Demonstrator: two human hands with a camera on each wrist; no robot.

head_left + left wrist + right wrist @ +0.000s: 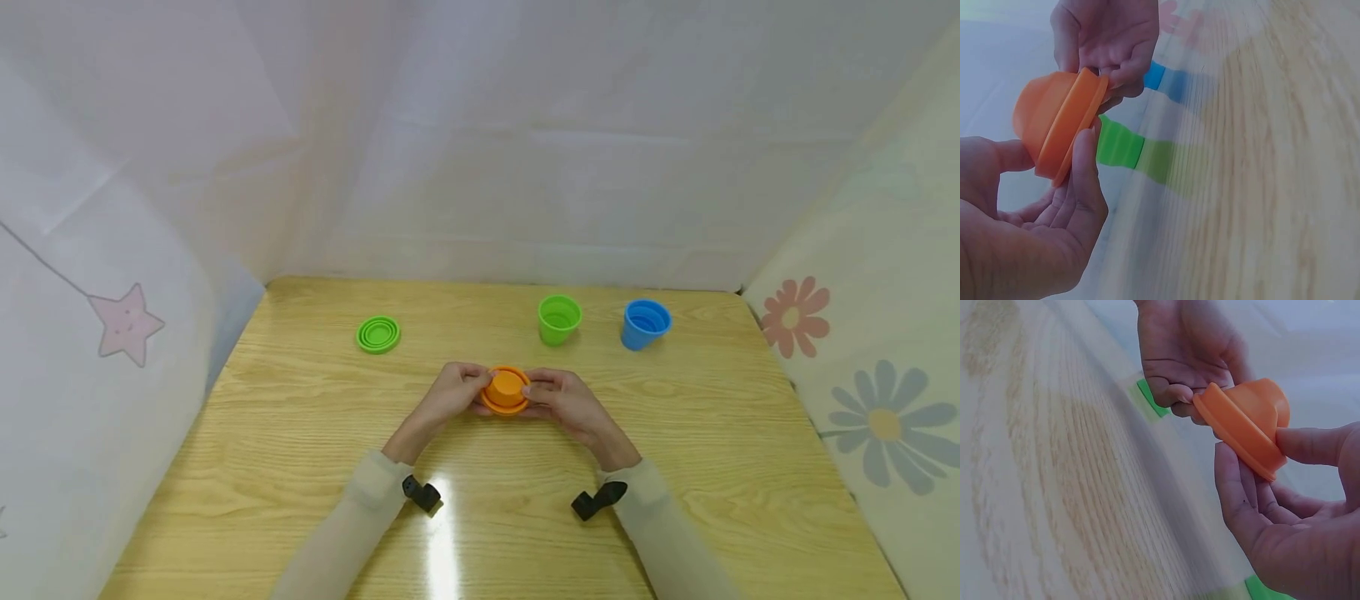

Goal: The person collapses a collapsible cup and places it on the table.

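Both hands hold an orange collapsible cup [506, 388] between them above the middle of the table. Its base faces up toward the head camera, and it looks partly folded, with a stepped wall above a wide rim. My left hand [452, 392] pinches the left side, thumb on the wall and fingers under the rim, as the left wrist view shows on the cup [1063, 122]. On the opposite side my right hand [567, 402] pinches it the same way; in the right wrist view the thumb presses the wall of the cup [1244, 419].
A flattened green collapsible cup [378, 334] lies at the back left of the wooden table [300, 433]. Toward the back right stand an extended green cup [558, 319] and an extended blue cup [644, 324]. White cloth [480, 167] hangs behind and on both sides.
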